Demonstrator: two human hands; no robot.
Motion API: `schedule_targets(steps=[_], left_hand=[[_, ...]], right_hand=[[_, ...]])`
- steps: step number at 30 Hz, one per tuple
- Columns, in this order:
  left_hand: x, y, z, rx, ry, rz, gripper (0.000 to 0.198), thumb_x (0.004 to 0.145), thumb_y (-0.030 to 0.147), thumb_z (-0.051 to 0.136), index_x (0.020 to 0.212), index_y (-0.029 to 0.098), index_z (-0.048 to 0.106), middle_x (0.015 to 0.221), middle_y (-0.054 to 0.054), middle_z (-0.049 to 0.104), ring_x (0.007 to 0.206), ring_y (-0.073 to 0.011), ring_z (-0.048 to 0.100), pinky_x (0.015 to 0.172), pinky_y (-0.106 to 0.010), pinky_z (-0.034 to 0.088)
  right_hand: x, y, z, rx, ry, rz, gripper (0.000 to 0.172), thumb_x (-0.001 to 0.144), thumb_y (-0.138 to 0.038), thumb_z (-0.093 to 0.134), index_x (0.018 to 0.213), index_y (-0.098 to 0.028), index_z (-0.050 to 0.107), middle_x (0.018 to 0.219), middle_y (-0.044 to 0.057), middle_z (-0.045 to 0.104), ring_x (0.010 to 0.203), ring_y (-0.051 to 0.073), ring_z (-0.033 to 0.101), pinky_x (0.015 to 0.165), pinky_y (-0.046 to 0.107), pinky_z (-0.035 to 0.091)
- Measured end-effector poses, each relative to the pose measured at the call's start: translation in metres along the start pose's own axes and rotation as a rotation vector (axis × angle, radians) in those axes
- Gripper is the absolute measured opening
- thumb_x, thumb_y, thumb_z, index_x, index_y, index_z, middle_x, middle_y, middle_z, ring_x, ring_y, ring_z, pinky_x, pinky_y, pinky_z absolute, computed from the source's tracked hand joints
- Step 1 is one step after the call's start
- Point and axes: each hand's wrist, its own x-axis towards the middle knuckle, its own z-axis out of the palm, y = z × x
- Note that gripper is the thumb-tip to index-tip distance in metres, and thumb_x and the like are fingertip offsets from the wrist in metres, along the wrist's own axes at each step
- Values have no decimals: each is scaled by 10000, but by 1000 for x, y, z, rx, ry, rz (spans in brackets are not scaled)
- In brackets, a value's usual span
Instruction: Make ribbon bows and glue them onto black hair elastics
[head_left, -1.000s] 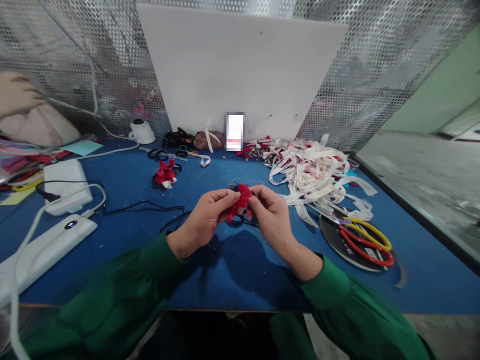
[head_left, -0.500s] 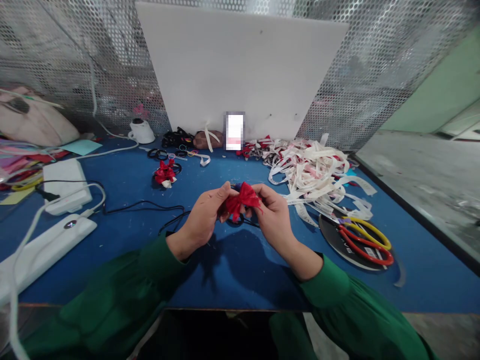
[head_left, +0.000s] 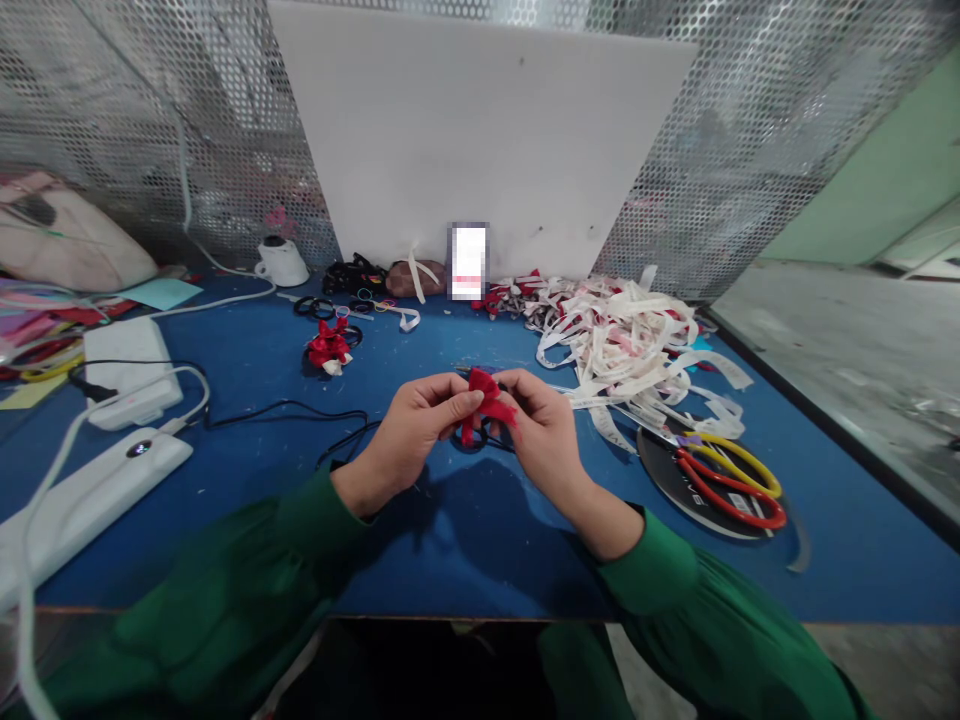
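Red bow [head_left: 491, 402]: one, of cloth; held between both grips, above the worktop [head_left: 255, 350], its folds partly covered by fingers.
Left grip [head_left: 412, 425]: thumb and fingers pinched narrow on the bow's left side.
Right grip [head_left: 541, 430]: fingers curled against the bow's right side, fingertips partly hidden.
Black loop [head_left: 466, 442]: just below the bow, between the grips; cannot tell whether attached.
Red-and-white bundle [head_left: 328, 345]: on the worktop, beyond and left of the left grip.
Lit screen [head_left: 469, 262]: one, blurred; straight beyond the grips, in front of a white board [head_left: 480, 130].
White ribbon heap [head_left: 619, 335]: tangled; beyond and right of the right grip.
Scissors [head_left: 754, 522]: red and yellow handles; right of the right grip, lying on a dark disc [head_left: 660, 485].
White cup [head_left: 283, 264]: beyond and left of the left grip, well apart.
White oblong device [head_left: 97, 510]: well left of the left grip, cable plugged in.
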Motion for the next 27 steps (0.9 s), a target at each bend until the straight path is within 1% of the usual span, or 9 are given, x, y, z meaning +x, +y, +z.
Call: schedule_targets(steps=[2, 5, 9, 12, 14, 16, 20, 24, 27], left_hand=[[-1, 1, 0, 7, 0, -2, 266, 821, 355, 763, 685, 159, 643, 631, 11, 595, 551, -82, 490, 526, -208, 348], [-1, 2, 1, 10, 30, -17, 296, 808, 375, 769, 669, 158, 624, 627, 4, 585, 554, -87, 475, 525, -213, 335], [0, 3, 1, -30, 51, -26, 333, 776, 410, 793, 655, 154, 618, 623, -4, 593, 540, -82, 455, 514, -214, 315], [2, 2, 2, -78, 49, -36, 388, 801, 510, 753, 689, 150, 663, 658, -19, 630, 529, -77, 446, 494, -217, 302], [4, 0, 2, -117, 52, -65, 461, 816, 603, 696, 731, 149, 699, 667, -33, 645, 536, -93, 476, 486, -226, 312], [4, -1, 2, -143, 59, -91, 504, 818, 647, 663, 757, 150, 714, 669, -44, 656, 554, -110, 510, 485, -230, 324], [3, -1, 1, -135, 53, -84, 445, 807, 599, 707, 781, 155, 717, 694, -39, 662, 590, -115, 534, 507, -224, 351], [2, 1, 0, -46, 23, -67, 360, 797, 485, 761, 706, 150, 668, 672, -22, 625, 586, -101, 506, 545, -222, 369], [2, 3, 1, -23, 45, -42, 359, 795, 454, 768, 657, 153, 626, 640, -10, 590, 570, -94, 472, 542, -220, 355]], right_hand=[[-1, 0, 0, -5, 0, 2, 87, 871, -274, 614, 871, -212, 675, 621, -41, 600, 530, 111, 541, 522, 242, 419], [-1, 0, 0, 0, -4, 1, 76, 861, -275, 629, 862, -216, 676, 616, -40, 601, 527, 112, 526, 525, 245, 420], [-1, -2, 1, -5, -7, 0, 105, 864, -317, 630, 853, -220, 667, 634, -28, 628, 529, 119, 539, 530, 254, 435], [0, -4, 2, 25, -6, -1, 110, 864, -322, 627, 845, -218, 659, 671, -19, 650, 539, 117, 552, 542, 255, 453], [1, -4, 2, 69, -12, 1, 93, 860, -303, 627, 837, -217, 651, 665, -23, 650, 535, 114, 550, 535, 250, 457], [1, -4, 2, 107, -25, 2, 85, 861, -289, 624, 826, -215, 644, 643, -27, 643, 535, 115, 549, 527, 246, 456], [2, -3, 1, 101, -33, -3, 107, 871, -300, 615, 826, -208, 649, 644, -19, 647, 550, 119, 558, 533, 248, 460], [2, 0, 1, 36, -12, 20, 114, 860, -316, 628, 865, -207, 664, 674, -19, 654, 533, 112, 562, 532, 249, 456], [1, 0, 1, 4, -13, 21, 111, 855, -316, 628, 861, -209, 658, 676, -22, 652, 521, 111, 565, 522, 249, 446]])
